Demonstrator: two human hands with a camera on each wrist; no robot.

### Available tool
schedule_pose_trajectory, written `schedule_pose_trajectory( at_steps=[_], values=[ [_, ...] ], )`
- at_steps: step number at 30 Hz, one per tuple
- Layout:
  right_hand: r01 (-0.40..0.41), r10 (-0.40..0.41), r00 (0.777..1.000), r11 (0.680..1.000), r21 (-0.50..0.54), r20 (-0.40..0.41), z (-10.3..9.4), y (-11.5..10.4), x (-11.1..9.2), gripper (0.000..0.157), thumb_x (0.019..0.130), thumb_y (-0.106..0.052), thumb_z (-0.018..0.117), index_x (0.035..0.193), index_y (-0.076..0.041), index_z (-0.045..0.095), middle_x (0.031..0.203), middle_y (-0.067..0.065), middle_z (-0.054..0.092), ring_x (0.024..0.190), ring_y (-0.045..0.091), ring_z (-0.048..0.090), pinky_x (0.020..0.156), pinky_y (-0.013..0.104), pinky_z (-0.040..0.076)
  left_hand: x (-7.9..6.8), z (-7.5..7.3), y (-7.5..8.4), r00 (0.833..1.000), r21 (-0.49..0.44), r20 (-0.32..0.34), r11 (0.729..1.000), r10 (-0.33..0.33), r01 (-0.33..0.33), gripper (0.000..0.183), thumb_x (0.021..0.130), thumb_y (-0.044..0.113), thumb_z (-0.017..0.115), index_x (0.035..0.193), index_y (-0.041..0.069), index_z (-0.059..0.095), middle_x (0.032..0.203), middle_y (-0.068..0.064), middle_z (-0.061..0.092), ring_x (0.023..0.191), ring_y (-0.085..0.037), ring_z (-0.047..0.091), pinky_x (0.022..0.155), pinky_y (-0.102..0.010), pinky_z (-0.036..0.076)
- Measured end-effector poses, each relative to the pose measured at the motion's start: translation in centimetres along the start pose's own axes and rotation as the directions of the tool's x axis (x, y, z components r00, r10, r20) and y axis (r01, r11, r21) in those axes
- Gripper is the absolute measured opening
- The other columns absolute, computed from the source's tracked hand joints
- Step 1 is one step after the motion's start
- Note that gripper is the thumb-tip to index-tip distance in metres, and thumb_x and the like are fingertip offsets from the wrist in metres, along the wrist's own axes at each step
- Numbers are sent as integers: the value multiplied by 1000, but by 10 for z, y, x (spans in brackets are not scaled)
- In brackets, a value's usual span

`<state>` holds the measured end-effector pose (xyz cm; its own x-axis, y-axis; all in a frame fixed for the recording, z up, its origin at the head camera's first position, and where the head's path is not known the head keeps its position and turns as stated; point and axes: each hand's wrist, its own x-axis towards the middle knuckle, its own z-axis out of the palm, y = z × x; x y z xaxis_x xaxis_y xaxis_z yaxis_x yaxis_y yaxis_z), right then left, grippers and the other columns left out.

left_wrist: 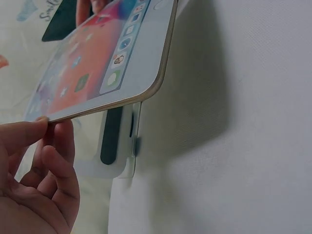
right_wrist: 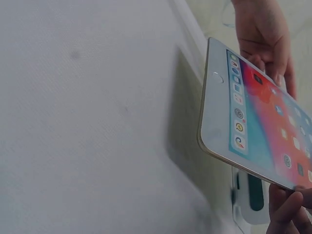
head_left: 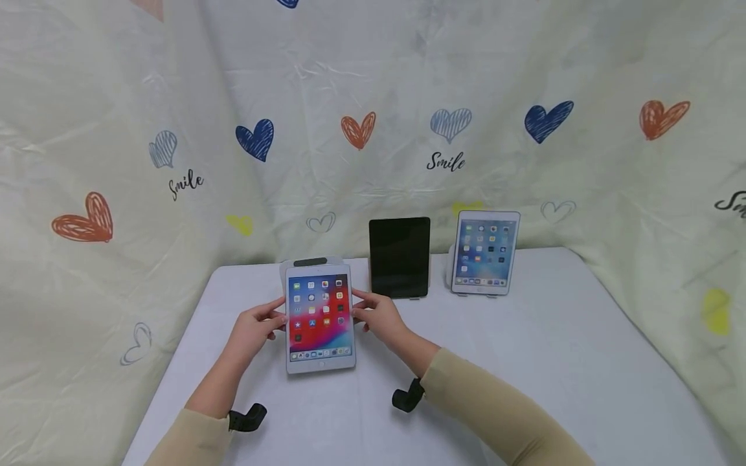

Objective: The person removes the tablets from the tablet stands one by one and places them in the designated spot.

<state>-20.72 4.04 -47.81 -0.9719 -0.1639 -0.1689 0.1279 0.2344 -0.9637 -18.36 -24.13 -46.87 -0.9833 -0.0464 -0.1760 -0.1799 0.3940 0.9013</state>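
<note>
- In the head view, your white tablet (head_left: 317,353) covers most of the white stand (head_left: 310,262) behind it; any lettering under its icons (head_left: 312,322) is too small to read.
- The right wrist view's right edge cuts off that tablet and your right hand (right_wrist: 290,210).
- The left wrist view's left edge cuts off your left hand (left_wrist: 39,187).
- Your 2 sleeves (head_left: 495,408) run past the head view's bottom edge.
- The right-hand tablet (head_left: 486,252) hides most of its rear stand (head_left: 449,268) from you.
</note>
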Motion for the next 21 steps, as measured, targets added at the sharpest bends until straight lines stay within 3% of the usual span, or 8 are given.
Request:
schedule_pose_trajectory(
  at_steps=[9, 21],
  values=[
    [-53, 54, 998, 998, -42, 27, 14, 5, -13, 51, 93, -16, 71, 142, -19, 57, 95, 4, 69, 81, 20, 70, 65, 27, 56, -13, -3, -16, 997, -6, 20, 997, -70, 70, 51, 96, 19, 66, 145, 13, 53, 104, -9, 70, 92, -27, 65, 70, -28, 52],
    [-92, 94, 993, 995, -32, 76, 31, 18, -25, 52, 91, -12, 73, 140, -12, 58, 86, 5, 68, 72, 22, 69, 60, 28, 55, -27, -8, -31, 987, 57, 29, 987, -155, 153, 49, 95, 19, 67, 143, 13, 56, 96, -8, 68, 80, -24, 60, 70, -31, 51]
  ],
)
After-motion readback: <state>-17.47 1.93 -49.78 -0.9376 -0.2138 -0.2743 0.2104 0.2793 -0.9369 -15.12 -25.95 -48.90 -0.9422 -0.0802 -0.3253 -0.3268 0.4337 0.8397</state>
